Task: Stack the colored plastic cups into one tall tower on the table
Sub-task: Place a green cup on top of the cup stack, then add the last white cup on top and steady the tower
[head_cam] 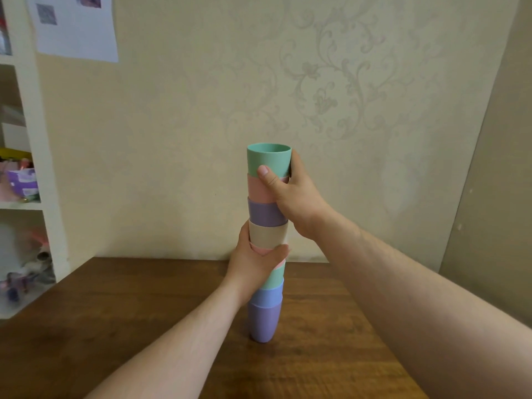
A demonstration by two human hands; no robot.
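Note:
A tall tower of nested plastic cups [266, 214] stands upright on the wooden table [144, 312]. From the top down I see green [266, 159], pink, purple and beige [267, 233] cups, then pink, green, blue and a purple bottom cup [263, 322]. My right hand [290, 197] wraps the upper part from the right, thumb on the green top cup. My left hand [254, 267] grips the middle from the left, covering the lower pink cup.
The patterned wall rises right behind the table's far edge. A white shelf unit [31, 174] with clutter stands at the left. Papers [74, 27] hang on the wall at upper left.

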